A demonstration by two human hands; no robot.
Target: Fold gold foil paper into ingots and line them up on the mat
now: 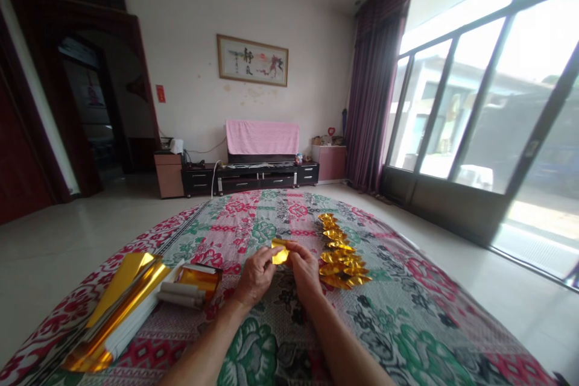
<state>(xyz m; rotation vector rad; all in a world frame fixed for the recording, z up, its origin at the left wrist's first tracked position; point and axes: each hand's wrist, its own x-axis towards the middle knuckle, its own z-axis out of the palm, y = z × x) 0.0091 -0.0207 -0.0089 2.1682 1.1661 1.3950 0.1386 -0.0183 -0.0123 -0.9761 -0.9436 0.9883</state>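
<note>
A small piece of gold foil paper (280,255) is held up between my two hands, above the patterned cloth. My left hand (256,274) pinches its left edge with thumb and finger. On the other side, the fingers of my right hand (304,265) grip the right edge. Just right of my hands lies a row of folded gold foil pieces (341,253) with pointed ends, overlapping one another. To the left are long gold foil sheets (131,301), partly rolled, with white paper rolls (181,294) beside an open box (199,280) that has gold inside.
A flowered red, green and grey cloth (253,347) covers the rounded surface before me. Beyond it stand a low black cabinet (271,180) and a screen-shaped object under a pink cloth (262,136). Large glass doors (474,102) are on the right.
</note>
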